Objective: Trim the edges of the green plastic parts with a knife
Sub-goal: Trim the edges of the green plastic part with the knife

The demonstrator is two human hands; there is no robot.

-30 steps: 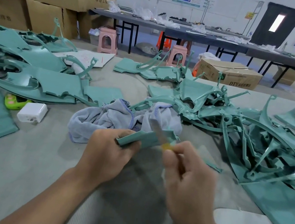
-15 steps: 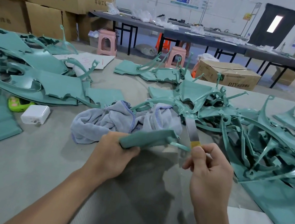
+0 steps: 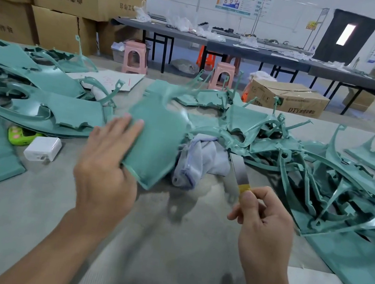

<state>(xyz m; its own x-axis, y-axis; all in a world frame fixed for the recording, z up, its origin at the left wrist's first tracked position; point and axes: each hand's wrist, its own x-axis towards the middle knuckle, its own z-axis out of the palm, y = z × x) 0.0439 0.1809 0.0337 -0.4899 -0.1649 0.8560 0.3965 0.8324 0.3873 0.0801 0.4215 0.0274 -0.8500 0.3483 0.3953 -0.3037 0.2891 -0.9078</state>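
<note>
The green plastic part [image 3: 157,136] is held up off the table [image 3: 18,212], a broad curved panel standing with its long axis running away from the person, its lower corner nearest them. The left hand [image 3: 106,167] grips it along its left edge, fingers [image 3: 132,124] laid flat over the front face and the thumb seemingly tucked behind, so this grip is clamped on the part. To its right, clear of the panel, the right hand [image 3: 260,219] pinches the knife [image 3: 238,172] by its yellow-banded handle; the bare blade points up and away, tilted slightly left. A gap lies between blade and part, with the pale cloth [image 3: 203,159] on the table behind it. The part's right and lower edges face the blade, so the knife hand looks nearest to the next cut, which would need the blade brought leftward onto that rim. Beyond the right grip lies a heap of green parts [image 3: 325,176]; more parts [image 3: 38,100] lie past the left grip, with a white charger [image 3: 42,148] just beside them.
</note>
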